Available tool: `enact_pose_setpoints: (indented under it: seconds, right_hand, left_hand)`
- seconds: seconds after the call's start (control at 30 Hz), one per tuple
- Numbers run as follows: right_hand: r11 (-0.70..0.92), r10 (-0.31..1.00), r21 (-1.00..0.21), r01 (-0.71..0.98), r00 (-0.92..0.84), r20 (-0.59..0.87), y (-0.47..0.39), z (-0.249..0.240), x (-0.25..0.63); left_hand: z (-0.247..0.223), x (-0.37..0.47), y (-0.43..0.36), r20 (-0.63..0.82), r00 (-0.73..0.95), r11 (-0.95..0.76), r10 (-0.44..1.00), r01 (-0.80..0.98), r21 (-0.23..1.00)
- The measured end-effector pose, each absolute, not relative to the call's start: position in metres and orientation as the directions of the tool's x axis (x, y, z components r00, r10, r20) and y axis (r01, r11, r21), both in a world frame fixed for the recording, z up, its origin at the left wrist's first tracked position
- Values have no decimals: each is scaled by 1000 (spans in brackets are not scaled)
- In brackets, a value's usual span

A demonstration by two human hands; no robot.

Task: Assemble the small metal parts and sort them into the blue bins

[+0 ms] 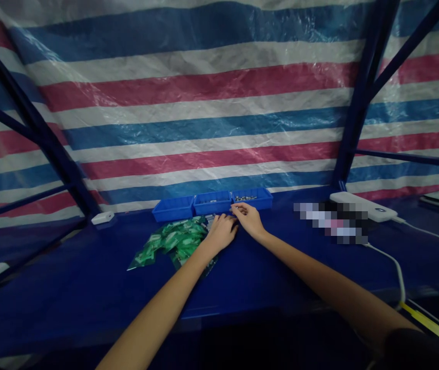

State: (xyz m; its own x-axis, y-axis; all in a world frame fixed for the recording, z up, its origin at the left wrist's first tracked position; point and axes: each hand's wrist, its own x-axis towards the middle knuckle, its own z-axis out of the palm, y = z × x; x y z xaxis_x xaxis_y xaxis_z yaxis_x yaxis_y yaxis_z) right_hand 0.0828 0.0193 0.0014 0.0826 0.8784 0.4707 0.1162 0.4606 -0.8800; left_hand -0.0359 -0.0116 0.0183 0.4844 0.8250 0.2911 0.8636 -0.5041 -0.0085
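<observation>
My left hand is low over the blue tabletop, at the right edge of a pile of green-printed plastic bags. Its fingers are curled downward, and whatever is under them is hidden. Close beside it, my right hand has thumb and fingertips pinched together just in front of the blue bins; what they hold is too small to make out. The right blue bin contains small metal pieces. To its left stand the middle blue bin and the left blue bin.
A white power bank with a white cable lies on the right of the table, behind a blurred-out object. A small white box sits at the back left. Blue frame posts and a striped plastic sheet stand behind.
</observation>
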Motion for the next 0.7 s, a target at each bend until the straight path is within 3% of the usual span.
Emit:
enact_pose_setpoints:
  seconds: [0.17,0.37,0.57,0.7]
  right_hand:
    - [452,887,-880,147,25,460,20,2,86]
    - [474,880,-872,121,-24,475,27,2,90]
    - [416,902,-885,210,34,431,35,5,97]
    - [380,909,-885,268,70,411,40,8,102]
  left_hand:
    - [19,-31,-14,327,510,-539,796,842,-1]
    - [16,-23,-19,353,540,-607,764,787,109]
    - [17,-27,-18,379,422,-501,823,855,135]
    - [22,-27,-21,343,483,-568,806,794,216]
